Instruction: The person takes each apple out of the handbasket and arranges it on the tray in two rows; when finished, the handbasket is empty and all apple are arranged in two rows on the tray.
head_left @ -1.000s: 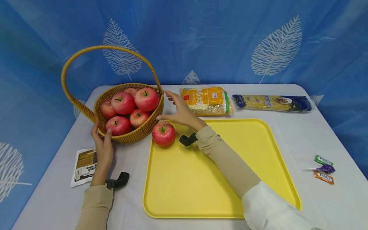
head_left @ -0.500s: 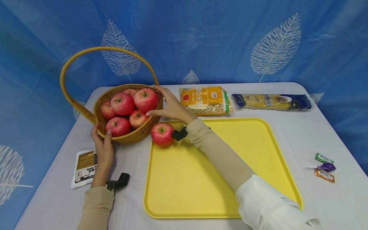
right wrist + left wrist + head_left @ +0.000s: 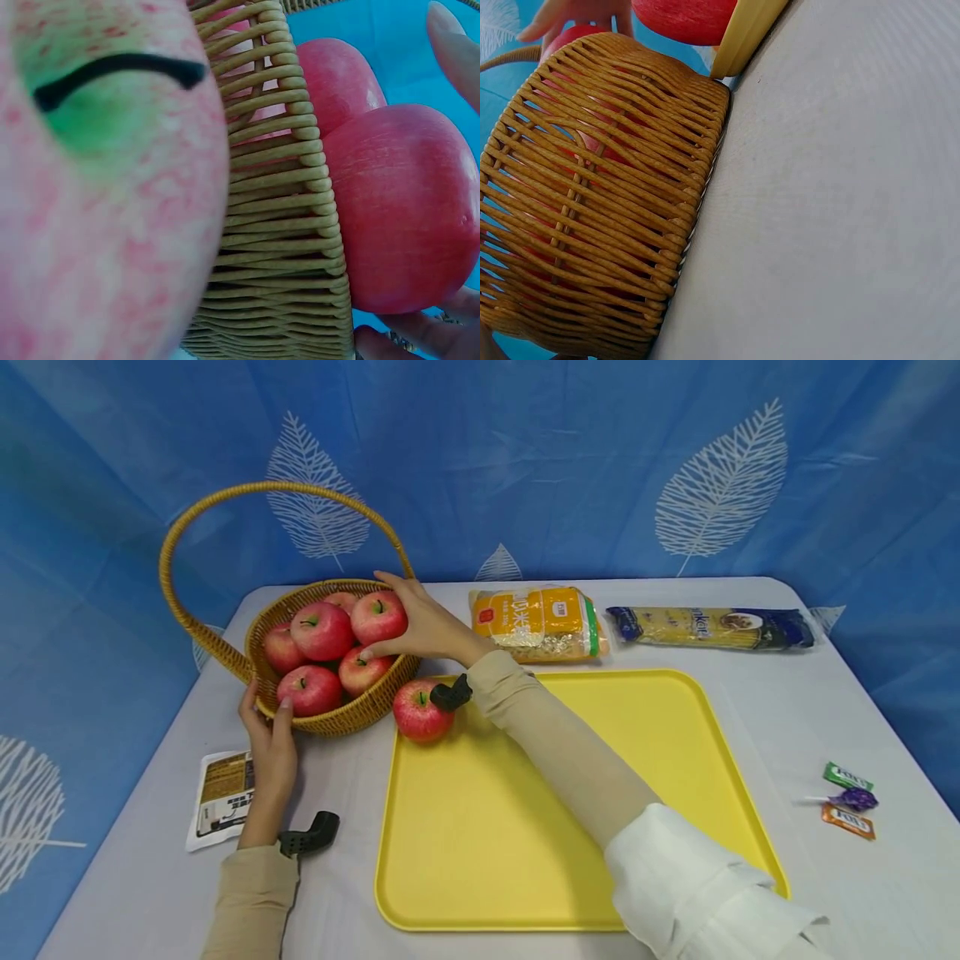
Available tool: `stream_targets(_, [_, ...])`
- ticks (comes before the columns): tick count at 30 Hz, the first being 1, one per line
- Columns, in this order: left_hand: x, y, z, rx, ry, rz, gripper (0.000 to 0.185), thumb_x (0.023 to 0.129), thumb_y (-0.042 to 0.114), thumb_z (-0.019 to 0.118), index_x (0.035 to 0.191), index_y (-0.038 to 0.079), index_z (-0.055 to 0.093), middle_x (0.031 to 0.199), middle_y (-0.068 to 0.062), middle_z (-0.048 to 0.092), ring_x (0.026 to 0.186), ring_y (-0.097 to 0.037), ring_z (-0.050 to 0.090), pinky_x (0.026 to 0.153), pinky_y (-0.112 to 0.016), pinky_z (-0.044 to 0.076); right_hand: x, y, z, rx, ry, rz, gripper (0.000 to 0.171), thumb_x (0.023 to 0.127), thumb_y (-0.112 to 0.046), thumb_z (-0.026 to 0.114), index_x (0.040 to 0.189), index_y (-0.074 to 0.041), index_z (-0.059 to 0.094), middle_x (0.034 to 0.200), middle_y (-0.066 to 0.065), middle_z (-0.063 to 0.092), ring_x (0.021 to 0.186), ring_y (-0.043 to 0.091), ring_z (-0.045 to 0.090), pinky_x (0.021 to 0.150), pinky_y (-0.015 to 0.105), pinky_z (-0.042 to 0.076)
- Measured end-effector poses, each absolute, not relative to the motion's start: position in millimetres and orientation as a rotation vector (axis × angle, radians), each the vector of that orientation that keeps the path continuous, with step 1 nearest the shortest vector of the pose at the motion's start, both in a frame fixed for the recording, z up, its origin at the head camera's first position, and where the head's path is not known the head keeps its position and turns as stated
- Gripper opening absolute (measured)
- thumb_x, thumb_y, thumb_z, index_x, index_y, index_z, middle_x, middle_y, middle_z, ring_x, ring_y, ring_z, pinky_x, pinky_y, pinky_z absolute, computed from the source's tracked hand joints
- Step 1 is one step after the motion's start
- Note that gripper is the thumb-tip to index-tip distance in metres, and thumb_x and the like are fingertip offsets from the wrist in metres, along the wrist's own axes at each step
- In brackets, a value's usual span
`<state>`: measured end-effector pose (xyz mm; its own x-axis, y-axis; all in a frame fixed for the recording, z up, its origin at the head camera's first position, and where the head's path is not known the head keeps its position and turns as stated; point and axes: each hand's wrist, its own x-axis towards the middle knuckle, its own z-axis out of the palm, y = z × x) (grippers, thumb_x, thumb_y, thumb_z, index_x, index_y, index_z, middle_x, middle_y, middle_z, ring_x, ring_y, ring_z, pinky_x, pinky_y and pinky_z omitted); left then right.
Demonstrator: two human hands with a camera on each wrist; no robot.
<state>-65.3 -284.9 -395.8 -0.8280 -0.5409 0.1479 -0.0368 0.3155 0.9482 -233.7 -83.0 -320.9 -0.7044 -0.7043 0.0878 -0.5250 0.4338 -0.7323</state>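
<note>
Two hands work a wicker basket (image 3: pixel 330 714) of red apples at the left end of a grey table (image 3: pixel 862 710). The left hand (image 3: pixel 272 752) steadies the basket's near wall, its thumb and fingers curled against the weave just beside a printed sachet (image 3: pixel 219 793). Past the basket's looped handle (image 3: pixel 225 502), the right hand (image 3: pixel 427 627) reaches over the far rim and cups the topmost apple (image 3: pixel 377 617), thumb below and fingers curved over its far side; the right wrist view shows fingertips (image 3: pixel 420 334) pressed under that fruit.

By the look of it, the step in hand is the grasp on a second apple, for one loose apple (image 3: pixel 417 714) already sits below the right wrist, on the near-left corner of a yellow tray (image 3: pixel 675 827). Judged from this, the next move calls for a firm closing of the fingers and a straight lift clear of the rim and the neighbouring fruit, while the left hand holds the basket against tipping.

Nearly round, the held apple has no marked long axis; its stem-to-base line stands roughly upright, with the stem pointing up and slightly toward the camera. Beyond the right hand lie a bag of grain (image 3: pixel 536 622) and, further right, a packet of pasta (image 3: pixel 708 627); small sweets (image 3: pixel 847 800) rest well apart at the table's right edge.
</note>
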Motion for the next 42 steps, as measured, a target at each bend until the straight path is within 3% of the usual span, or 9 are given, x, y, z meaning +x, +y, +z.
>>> stream_targets(4, [-65, -283, -393, 0.504, -2.140, -1.548, 0.054, 0.095, 0.031, 0.038, 0.142, 0.022, 0.013, 0.150, 0.000, 0.012, 0.139, -0.013, 0.014, 0.115, -0.032, 0.013, -236, -86, -320, -1.065, 2.443, -1.112, 0.108, 0.061, -0.062, 0.070, 0.144, -0.034, 0.007, 0.146, 0.004, 0.021, 0.130, 0.017, 0.034, 0.103, 0.039, 0.036])
stream_targets(10, [-64, -282, -388, 0.506, -2.146, -1.564, 0.056, 0.095, 0.027, 0.038, 0.142, 0.015, 0.011, 0.151, -0.005, 0.010, 0.140, -0.019, 0.012, 0.115, -0.036, 0.011, -239, -90, -319, -1.076, 2.429, -1.108, 0.107, 0.062, -0.061, 0.070, 0.145, -0.031, 0.009, 0.147, 0.001, 0.021, 0.133, 0.016, 0.029, 0.105, 0.039, 0.035])
stream_targets(21, [-64, -284, -394, 0.519, -2.169, -1.527, 0.054, 0.095, 0.035, 0.037, 0.142, 0.026, 0.012, 0.150, 0.002, 0.010, 0.140, -0.013, 0.012, 0.115, -0.035, 0.012, -241, -89, -323, -1.172, 2.425, -1.149, 0.083, 0.071, -0.056, 0.066, 0.141, -0.036, 0.025, 0.142, -0.005, 0.032, 0.126, 0.009, 0.033, 0.102, 0.032, 0.037])
stream_targets(26, [-65, -285, -395, 0.518, -2.169, -1.528, 0.054, 0.095, 0.034, 0.037, 0.142, 0.025, 0.012, 0.151, 0.002, 0.010, 0.140, -0.013, 0.012, 0.115, -0.035, 0.012, -239, -90, -324, -1.205, 2.410, -1.138, 0.072, 0.075, -0.054, 0.063, 0.138, -0.039, 0.032, 0.144, 0.000, 0.028, 0.129, 0.012, 0.029, 0.103, 0.035, 0.036])
stream_targets(34, [-66, -286, -394, 0.516, -2.172, -1.545, 0.055, 0.095, 0.029, 0.037, 0.142, 0.020, 0.010, 0.151, -0.002, 0.009, 0.140, -0.017, 0.011, 0.115, -0.037, 0.011, -234, -87, -323, -1.270, 2.373, -1.134, 0.059, 0.081, -0.046, 0.061, 0.135, -0.033, 0.041, 0.144, 0.004, 0.027, 0.132, 0.014, 0.025, 0.105, 0.036, 0.034])
stream_targets(42, [-65, -287, -395, 0.518, -2.170, -1.543, 0.055, 0.095, 0.030, 0.037, 0.142, 0.022, 0.010, 0.151, 0.000, 0.009, 0.140, -0.015, 0.011, 0.115, -0.035, 0.012, -228, -87, -319, -1.308, 2.342, -1.136, 0.057, 0.082, -0.042, 0.061, 0.135, -0.031, 0.042, 0.144, 0.005, 0.028, 0.136, 0.015, 0.017, 0.105, 0.035, 0.033])
